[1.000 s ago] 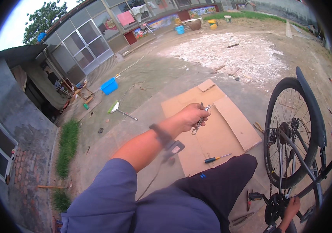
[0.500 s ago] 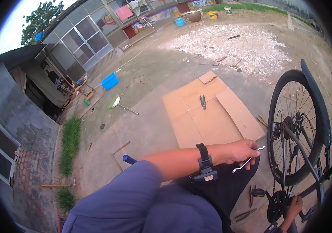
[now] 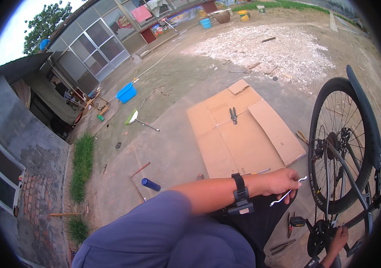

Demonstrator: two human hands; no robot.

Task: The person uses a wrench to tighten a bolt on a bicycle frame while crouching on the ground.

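Note:
My left hand [image 3: 280, 182] is closed on a silver wrench [image 3: 279, 200] with bent ends, held over my knee. It is left of the bicycle's rear wheel [image 3: 312, 134] and apart from it. At the lower right, my right hand [image 3: 338, 240] reaches in beside the crank and chainring [image 3: 316, 243]. Its fingers are curled by the bicycle frame [image 3: 355, 187]; what they pinch is hidden. A black pedal [image 3: 296, 221] sticks out left of the chainring. Below it on the ground lie red-handled pliers [image 3: 290, 227] and a dark hand tool [image 3: 282, 246].
A flattened cardboard sheet [image 3: 217, 145] lies ahead, with dark-handled pliers [image 3: 233, 116] and a thin tool [image 3: 260, 171] on it. A blue cylinder [image 3: 150, 184] is left of my forearm. Farther off are a broom [image 3: 132, 117], a blue basin [image 3: 126, 93] and pale rubble [image 3: 266, 49].
My left hand with the wrench has shifted slightly right and down. More of the blue cylinder and the thin tool on the cardboard now show. My right hand stays by the crank.

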